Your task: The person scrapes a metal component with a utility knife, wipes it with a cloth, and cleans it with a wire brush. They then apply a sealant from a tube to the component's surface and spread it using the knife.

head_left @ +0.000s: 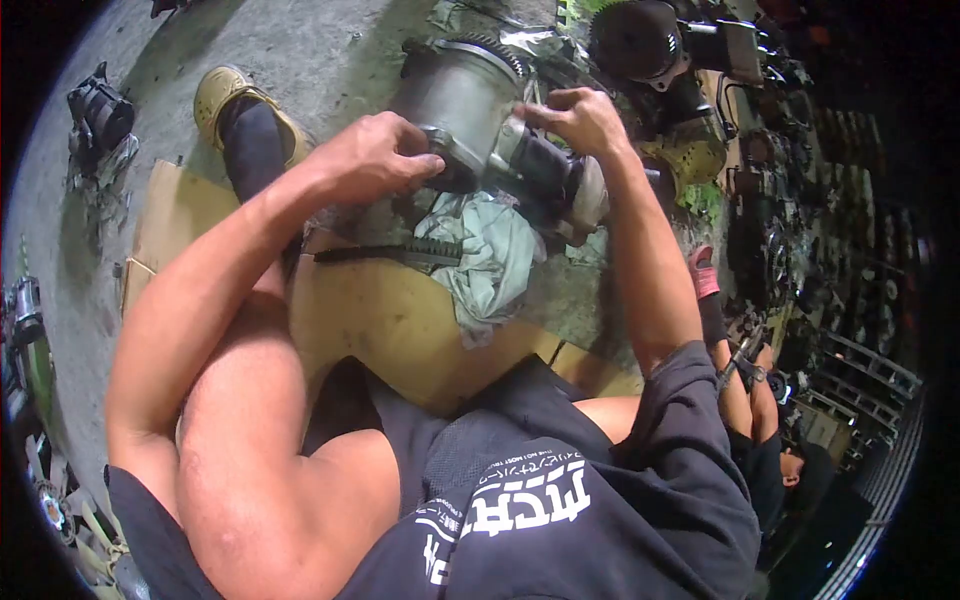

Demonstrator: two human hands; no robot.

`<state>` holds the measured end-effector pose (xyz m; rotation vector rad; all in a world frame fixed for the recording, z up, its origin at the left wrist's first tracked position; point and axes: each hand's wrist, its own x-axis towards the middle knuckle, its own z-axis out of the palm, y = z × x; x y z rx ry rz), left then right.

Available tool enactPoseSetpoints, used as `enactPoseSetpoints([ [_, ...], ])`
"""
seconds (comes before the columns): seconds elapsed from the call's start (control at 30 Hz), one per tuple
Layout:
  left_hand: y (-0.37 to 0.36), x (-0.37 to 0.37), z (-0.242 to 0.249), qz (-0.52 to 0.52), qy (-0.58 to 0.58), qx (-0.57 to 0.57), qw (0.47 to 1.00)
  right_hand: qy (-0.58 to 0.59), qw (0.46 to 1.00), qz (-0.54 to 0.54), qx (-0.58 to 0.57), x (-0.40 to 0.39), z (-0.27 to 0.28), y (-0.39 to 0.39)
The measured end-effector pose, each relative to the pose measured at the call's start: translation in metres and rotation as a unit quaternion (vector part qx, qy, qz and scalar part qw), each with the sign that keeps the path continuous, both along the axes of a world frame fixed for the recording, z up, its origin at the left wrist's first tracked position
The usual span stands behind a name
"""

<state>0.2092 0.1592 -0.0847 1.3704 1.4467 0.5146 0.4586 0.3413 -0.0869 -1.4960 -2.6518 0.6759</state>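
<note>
A grey cylindrical metal housing with a toothed gear at its far end stands in front of me on the floor. At its near left edge is my left hand, fingers curled and thumb against a flange. My right hand is at the housing's right side, with thumb and forefinger pinched near a fitting; anything between them is too small to make out. A dark attached part sticks out below that hand. Closer to me lie a pale rag and a dark brush with short bristles.
Brown cardboard lies beneath the rag, between my legs. Another geared metal assembly stands at the upper right, and a dark machine part at the left. Other parts crowd the right side, where another person sits.
</note>
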Motion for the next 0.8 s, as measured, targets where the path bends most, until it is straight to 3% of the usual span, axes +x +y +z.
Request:
enactPoseSetpoints([
  [0.07, -0.002, -0.002, 0.004, 0.005, 0.003, 0.001, 1.0, -0.069, 0.99, 0.049, -0.111, -0.006, 0.012, -0.004],
  [0.1, -0.001, -0.001, 0.005, 0.007, 0.001, -0.001, 1.0, -0.057, 0.994, 0.037, -0.085, -0.007, 0.018, -0.007],
  [0.13, -0.001, 0.001, 0.005, 0.01, -0.003, -0.003, 1.0, 0.037, 0.996, -0.005, 0.075, 0.002, -0.006, -0.004],
  [0.2, 0.0, 0.001, -0.001, 0.005, -0.001, 0.005, 1.0, 0.005, 1.0, -0.012, 0.001, 0.004, -0.007, 0.006],
  [0.27, 0.0, -0.002, 0.0, -0.001, 0.006, 0.013, 1.0, -0.056, 0.986, 0.039, -0.15, -0.007, 0.02, -0.008],
  [0.33, 0.002, -0.001, 0.002, -0.011, 0.004, 0.009, 1.0, -0.067, 0.99, 0.027, -0.122, -0.001, 0.0, 0.001],
  [0.4, 0.001, 0.0, -0.001, -0.007, 0.0, 0.009, 1.0, 0.018, 0.998, -0.042, 0.039, 0.006, -0.015, 0.008],
  [0.43, 0.001, -0.001, -0.001, -0.003, 0.001, 0.009, 1.0, 0.003, 1.0, 0.001, 0.0, 0.003, -0.007, 0.004],
  [0.47, 0.0, -0.002, -0.001, -0.003, 0.002, 0.008, 1.0, -0.037, 0.993, 0.03, -0.109, -0.004, 0.013, -0.006],
  [0.53, 0.0, -0.002, -0.001, -0.005, -0.008, 0.014, 1.0, -0.013, 0.996, 0.031, -0.079, -0.004, 0.003, -0.002],
  [0.6, 0.0, 0.0, -0.001, -0.001, -0.01, 0.005, 1.0, 0.0, 0.998, -0.068, 0.014, -0.001, 0.003, -0.004],
  [0.73, 0.001, -0.003, -0.001, -0.011, 0.0, 0.016, 1.0, -0.042, 0.991, 0.042, -0.122, -0.01, 0.02, -0.009],
  [0.8, 0.001, 0.0, 0.0, -0.009, 0.002, 0.01, 1.0, 0.002, 0.999, -0.038, 0.032, -0.002, -0.004, 0.003],
])
